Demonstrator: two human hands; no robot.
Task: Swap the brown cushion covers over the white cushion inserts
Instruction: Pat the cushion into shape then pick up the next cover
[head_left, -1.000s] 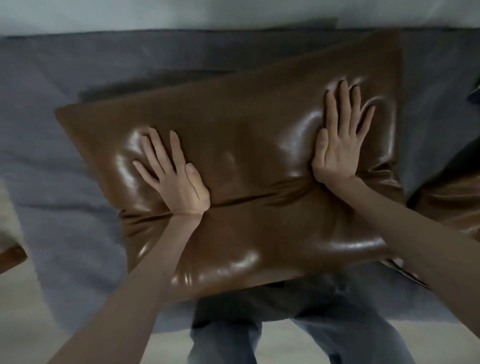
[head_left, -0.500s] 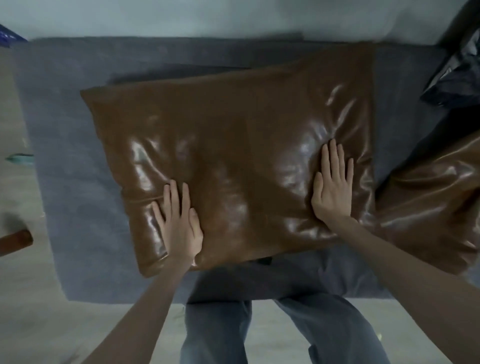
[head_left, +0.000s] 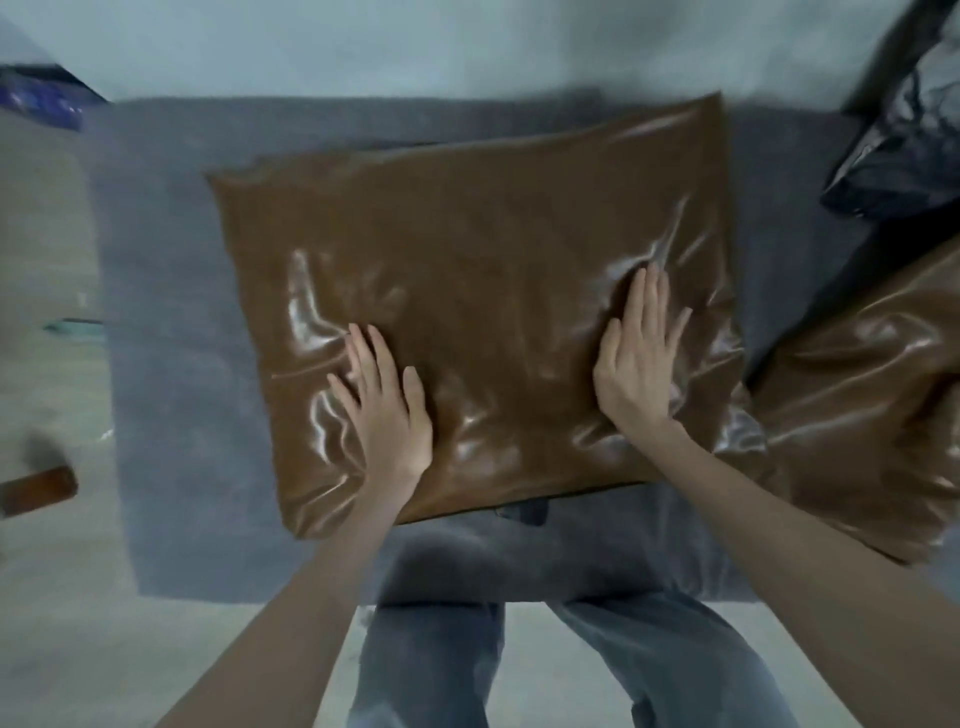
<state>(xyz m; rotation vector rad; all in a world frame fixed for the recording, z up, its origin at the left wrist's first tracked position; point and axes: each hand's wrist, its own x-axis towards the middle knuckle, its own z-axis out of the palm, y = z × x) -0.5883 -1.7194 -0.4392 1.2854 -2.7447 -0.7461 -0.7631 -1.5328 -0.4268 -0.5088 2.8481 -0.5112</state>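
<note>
- Head view: a brown cushion (head_left: 483, 291) lies flat on a grey mat (head_left: 176, 364), reaching from the mat's near edge almost to its far edge, a little right of the middle
- The left hand (head_left: 387, 410) presses flat on the cushion's near-left part, fingers straight and spread, holding nothing
- The right hand (head_left: 641, 358) presses flat on the near-right part, fingers straight and close together, denting the glossy cover
- A second brown cushion (head_left: 857, 415) lies at the mat's right edge, just beside the first and perhaps touching it
- No white insert shows anywhere, so this cover looks filled and is being smoothed; I judge this cushion close to finished
- Whether its near-edge opening is closed, and whether the second one is done, cannot be told
</note>
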